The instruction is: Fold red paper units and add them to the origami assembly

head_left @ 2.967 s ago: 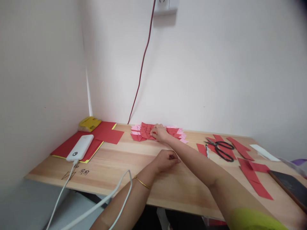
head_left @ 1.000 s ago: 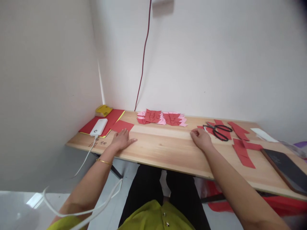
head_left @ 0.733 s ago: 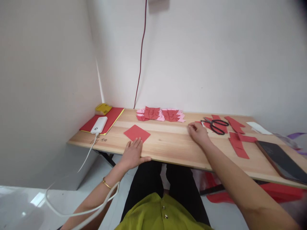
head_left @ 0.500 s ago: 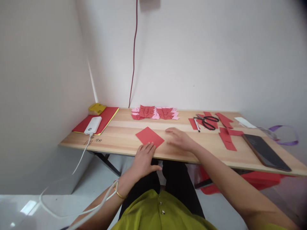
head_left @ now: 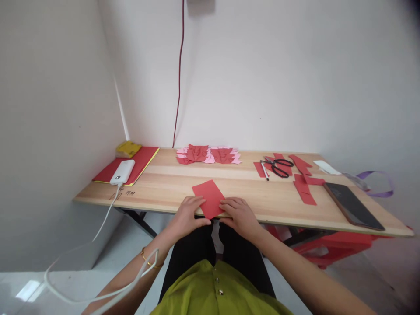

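A square sheet of red paper (head_left: 209,197) lies at the front edge of the table, turned so one corner points toward me. My left hand (head_left: 189,214) grips its left side, fingertips over the edge and thumb stretched beneath the near corner. On the opposite side, my right hand (head_left: 239,215) has its fingers on the paper's right edge, with the thumb low at the table edge. What the thumbs touch under the paper is hidden.
Folded red and pink paper pieces (head_left: 210,154) lie by the wall. To the right are black-handled scissors (head_left: 281,167), a white pen (head_left: 264,170), red paper scraps (head_left: 305,192) and a dark phone (head_left: 352,205). A white power bank (head_left: 123,171) with a cable rests on red sheets (head_left: 146,157) at left.
My right hand has come left and down onto the paper's right edge. My left hand has shifted to its left side. The paper has turned and moved closer to the table edge.
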`<state>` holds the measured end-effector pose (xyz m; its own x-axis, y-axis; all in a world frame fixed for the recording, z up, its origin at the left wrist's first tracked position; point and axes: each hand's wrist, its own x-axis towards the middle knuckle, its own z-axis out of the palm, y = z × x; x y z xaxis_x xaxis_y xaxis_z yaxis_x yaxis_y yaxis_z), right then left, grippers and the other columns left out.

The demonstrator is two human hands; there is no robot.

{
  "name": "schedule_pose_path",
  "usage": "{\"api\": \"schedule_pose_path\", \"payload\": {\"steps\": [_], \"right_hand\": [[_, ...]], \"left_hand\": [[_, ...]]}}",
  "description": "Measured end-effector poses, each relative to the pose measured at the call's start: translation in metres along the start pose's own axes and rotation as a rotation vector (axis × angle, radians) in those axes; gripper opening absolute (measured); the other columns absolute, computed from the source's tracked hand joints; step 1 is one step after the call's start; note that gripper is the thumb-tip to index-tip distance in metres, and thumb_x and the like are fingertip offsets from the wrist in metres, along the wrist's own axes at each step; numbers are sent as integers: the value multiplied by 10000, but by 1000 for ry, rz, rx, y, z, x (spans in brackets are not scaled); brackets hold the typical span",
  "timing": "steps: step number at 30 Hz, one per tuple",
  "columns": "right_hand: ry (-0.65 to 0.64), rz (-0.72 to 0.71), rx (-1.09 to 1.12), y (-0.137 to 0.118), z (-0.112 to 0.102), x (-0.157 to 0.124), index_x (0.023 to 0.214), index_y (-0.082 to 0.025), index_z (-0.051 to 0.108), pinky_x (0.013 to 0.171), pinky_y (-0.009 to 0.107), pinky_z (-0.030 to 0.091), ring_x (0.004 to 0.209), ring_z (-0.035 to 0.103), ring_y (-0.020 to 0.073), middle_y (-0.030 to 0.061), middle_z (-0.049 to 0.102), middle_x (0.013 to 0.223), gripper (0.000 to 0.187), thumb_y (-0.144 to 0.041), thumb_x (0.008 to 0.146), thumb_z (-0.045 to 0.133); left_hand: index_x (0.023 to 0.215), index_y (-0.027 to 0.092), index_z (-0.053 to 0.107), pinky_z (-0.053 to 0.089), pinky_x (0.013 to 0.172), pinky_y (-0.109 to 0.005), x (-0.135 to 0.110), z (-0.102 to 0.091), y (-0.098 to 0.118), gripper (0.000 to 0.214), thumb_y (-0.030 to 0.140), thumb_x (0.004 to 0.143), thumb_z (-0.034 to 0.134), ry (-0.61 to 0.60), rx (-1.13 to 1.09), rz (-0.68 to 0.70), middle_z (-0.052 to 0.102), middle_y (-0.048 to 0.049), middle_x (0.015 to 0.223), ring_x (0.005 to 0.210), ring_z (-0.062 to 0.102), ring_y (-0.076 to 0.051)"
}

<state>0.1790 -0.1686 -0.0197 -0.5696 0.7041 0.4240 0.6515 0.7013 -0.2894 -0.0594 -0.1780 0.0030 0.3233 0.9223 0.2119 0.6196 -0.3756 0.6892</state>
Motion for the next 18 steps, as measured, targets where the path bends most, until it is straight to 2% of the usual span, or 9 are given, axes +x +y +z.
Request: {"api": "schedule_pose_path", "payload": {"steps": [4,6,8,11,13,15,16,18], "right_hand": [[52,9,67,-6,-2,-3,895,-228,636,831,429,434,942,563,251,75,670,989,92,-268,816,607],[92,60,152,-8,-5,-4,853,-225,627,777,396,458,868,577,228,66,670,892,76,-243,847,554],[167,178,256,-7,-9,-3,839,-222,610,712,355,479,791,588,206,55,653,820,111,-267,870,513],[352,317,319,-3,-20,7,850,-221,589,701,334,490,780,597,197,54,634,823,132,-294,884,484],[480,278,288,1,-28,18,867,-222,591,760,346,485,844,597,203,67,635,868,111,-276,879,494],[533,145,243,2,-35,30,881,-223,601,809,362,474,896,591,202,76,646,906,95,-237,869,508],[505,52,215,2,-37,36,880,-227,610,824,370,466,907,590,200,74,654,915,102,-219,865,509],[380,-133,153,2,-39,47,871,-243,627,840,380,447,912,589,187,56,670,924,134,-192,864,504]], "left_hand": [[1022,183,649,447,927,-385,5,-9,-1,446,430,655,713,192,-471,-305,652,-103,1051,1011,590,-233],[928,160,648,491,847,-337,3,-11,1,388,430,657,714,243,-686,-427,675,-72,896,873,631,-189],[775,144,625,518,747,-292,-3,-10,4,343,454,658,712,270,-855,-510,662,-39,740,701,630,-138],[610,140,534,499,528,-259,-12,-8,14,419,532,699,653,216,-1028,-642,551,13,513,426,505,-81],[672,127,579,533,599,-308,-12,-7,22,452,575,724,609,84,-1184,-675,604,-29,571,491,581,-119],[888,118,628,529,791,-388,-4,-8,30,519,610,736,572,-50,-1398,-634,689,-142,900,833,672,-227],[957,119,621,510,846,-422,3,-9,33,568,638,737,547,-75,-1491,-592,668,-171,1033,953,650,-265],[1011,119,607,480,899,-469,22,-10,37,599,651,751,513,-46,-1596,-525,645,-185,1108,1034,617,-300]]}}
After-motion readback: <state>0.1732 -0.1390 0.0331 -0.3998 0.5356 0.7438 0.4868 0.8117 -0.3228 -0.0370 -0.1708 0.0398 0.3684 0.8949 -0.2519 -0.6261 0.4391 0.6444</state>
